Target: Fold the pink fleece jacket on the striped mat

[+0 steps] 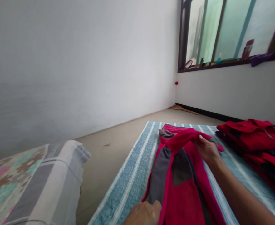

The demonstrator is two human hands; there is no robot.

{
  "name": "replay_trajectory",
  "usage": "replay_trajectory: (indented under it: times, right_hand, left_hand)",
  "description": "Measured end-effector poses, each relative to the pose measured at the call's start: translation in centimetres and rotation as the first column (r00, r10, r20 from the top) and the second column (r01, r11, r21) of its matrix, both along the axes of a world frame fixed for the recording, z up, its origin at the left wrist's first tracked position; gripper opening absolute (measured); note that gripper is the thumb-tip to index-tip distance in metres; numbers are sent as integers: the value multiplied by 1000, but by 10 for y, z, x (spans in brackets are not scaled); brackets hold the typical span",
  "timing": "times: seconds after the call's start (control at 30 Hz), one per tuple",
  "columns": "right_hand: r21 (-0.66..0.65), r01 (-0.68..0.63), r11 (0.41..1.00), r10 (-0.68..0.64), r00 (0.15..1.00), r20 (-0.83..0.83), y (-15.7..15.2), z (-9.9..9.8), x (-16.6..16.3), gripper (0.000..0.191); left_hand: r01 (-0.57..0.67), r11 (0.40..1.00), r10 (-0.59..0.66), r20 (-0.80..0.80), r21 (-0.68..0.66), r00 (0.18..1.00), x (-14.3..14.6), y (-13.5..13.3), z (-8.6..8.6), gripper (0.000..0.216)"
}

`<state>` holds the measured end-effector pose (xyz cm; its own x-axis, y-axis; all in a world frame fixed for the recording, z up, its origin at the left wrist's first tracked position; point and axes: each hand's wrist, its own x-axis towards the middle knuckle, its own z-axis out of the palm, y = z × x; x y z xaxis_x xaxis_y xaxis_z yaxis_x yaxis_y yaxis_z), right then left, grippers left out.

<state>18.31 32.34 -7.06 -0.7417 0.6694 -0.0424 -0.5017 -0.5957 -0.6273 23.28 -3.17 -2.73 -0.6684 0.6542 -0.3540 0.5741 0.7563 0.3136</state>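
Observation:
A red fleece jacket with grey panels (177,175) lies lengthwise on a blue striped mat (132,168). My right hand (207,150) grips the jacket's far end, the red collar or sleeve folded over there, with fingers closed on the fabric. My left hand (144,214) sits at the bottom edge of the view, pressing down on the jacket's near grey edge; its fingers look curled on the cloth.
A pile of red garments (256,140) lies on the mat at the right. A folded grey-and-white cloth and a floral mattress (34,181) lie at the left. Beige floor, white walls and a window sill with small items (221,59) are beyond.

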Motion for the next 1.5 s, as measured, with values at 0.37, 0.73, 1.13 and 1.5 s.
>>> replay_trajectory:
  times: [0.37, 0.73, 1.13, 1.5]
  right_hand:
    - [-97, 36, 995, -24, 992, 124, 20, -26, 11, 20]
    - [-97, 20, 995, 3, 973, 232, 19, -23, 33, 16]
    - [-66, 31, 997, -8, 947, 322, 25, 19, 20, 24]
    - [129, -520, 845, 328, 693, 643, -65, 14, 95, 23]
  left_hand:
    - [160, 987, -158, 93, -19, 983, 27, 20, -9, 23]
    - [252, 706, 12, -367, 662, 930, 29, -15, -26, 31]
    - [320, 935, -224, -445, 153, 867, 35, -12, -52, 62]
    - [270, 950, -206, -336, 156, 919, 34, -10, -43, 56]
